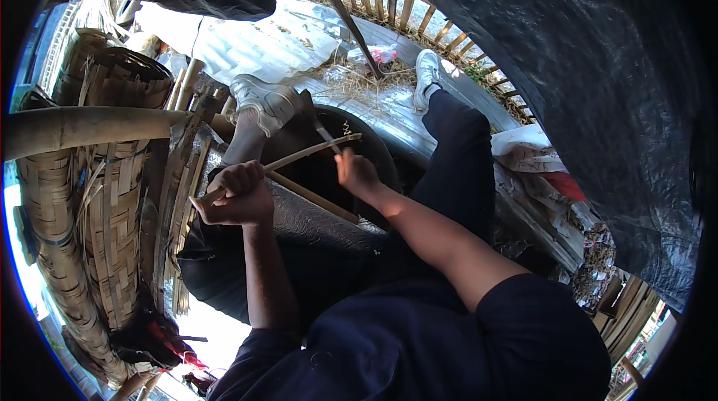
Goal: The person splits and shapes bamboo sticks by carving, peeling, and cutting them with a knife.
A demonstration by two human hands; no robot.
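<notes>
My left hand (238,195) is closed round the near end of a thin bamboo stick (303,152), which points away to the right. In my right hand (355,173), slightly blurred, is a knife (321,126), its blade angled up and left across the stick's far end. A pale curled shaving (346,129) stands by the blade. Below the stick, another bamboo strip (314,196) slants over my lap. Dark cloth covers my legs, and a black round rim (378,139) curves behind the stick.
Woven bamboo baskets (123,191) and a thick bamboo pole (93,132) crowd the left. Black plastic sheeting (598,87) hangs on the right. Beyond my shoes, dry straw (357,81) lies on metal sheets, before a bamboo fence (407,16). Wooden boards (538,214) lie at the right.
</notes>
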